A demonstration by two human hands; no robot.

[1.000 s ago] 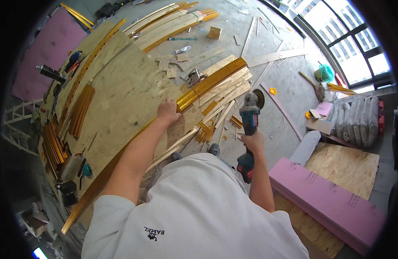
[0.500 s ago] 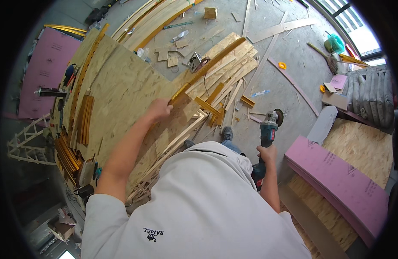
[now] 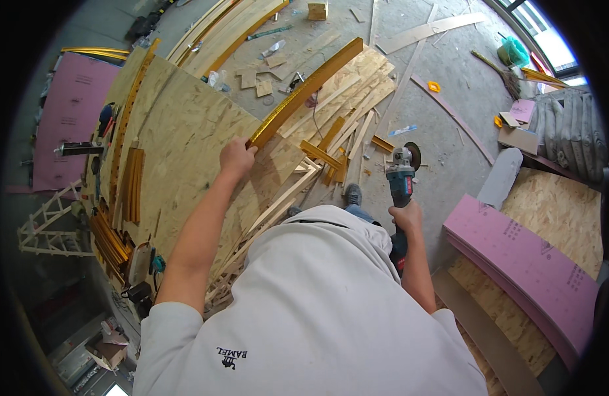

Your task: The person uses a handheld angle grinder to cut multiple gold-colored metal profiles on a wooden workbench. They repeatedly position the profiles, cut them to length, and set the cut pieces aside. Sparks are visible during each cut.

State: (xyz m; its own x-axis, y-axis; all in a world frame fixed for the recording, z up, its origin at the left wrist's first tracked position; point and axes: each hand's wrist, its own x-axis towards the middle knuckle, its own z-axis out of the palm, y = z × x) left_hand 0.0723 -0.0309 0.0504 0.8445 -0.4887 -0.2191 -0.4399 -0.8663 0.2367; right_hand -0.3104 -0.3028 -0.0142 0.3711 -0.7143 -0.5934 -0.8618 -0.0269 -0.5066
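Note:
My left hand (image 3: 237,157) is closed around the near end of a long gold-coloured metal profile (image 3: 304,96). The profile slants up and away to the right, over the wooden board and the pile of strips. In my right hand (image 3: 407,216) is a green and black angle grinder (image 3: 401,181), gripped by its body. Its dark disc (image 3: 415,156) points away from me, above the grey floor and apart from the profile. Shorter gold profile offcuts (image 3: 321,154) lie among the wood strips between my two hands.
A large chipboard panel (image 3: 179,125) carries more gold profiles (image 3: 133,185) at the left. Wood strips (image 3: 357,142) are heaped ahead of my feet. Pink foam boards (image 3: 522,264) are stacked on the right. A broom (image 3: 499,72) lies at the far right.
The gold profile has been raised and swung slightly left, its face now catching light. The grinder has shifted up and a little left with my right hand.

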